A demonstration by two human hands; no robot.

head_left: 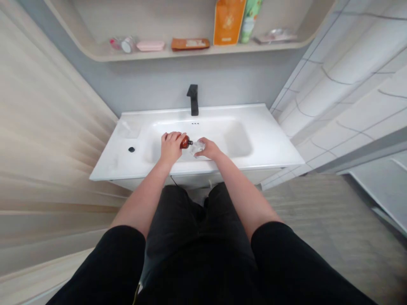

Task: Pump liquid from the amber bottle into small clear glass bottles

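We hold a brown bottle (185,142) in our left hand (171,146), the fingers curled over its body from above and closed around it. It lies tipped on its side over the front half of the sink (238,140), its dark neck pointing right. Our right hand (209,149) grips a clear cup (197,147), fingers on the far side and thumb on the near side, pinching it between them. The bottle's mouth is right at the cup, but we cannot tell whether the two touch or whether liquid is running between them.

Behind our hands, the black tap (193,99) stands upright at the sink's back edge. On the white counter (270,152), well to the left of the bottle, lies a small black disc (131,149).

Above us, the shelf (203,51) bears, from left to right, a small jar (128,44), a pink case (151,45), a flat brown packet (190,44), an orange pouch (229,23) and a green tube (250,21). The pouch and tube stand just beside each other; the packet lies flat near the front edge.
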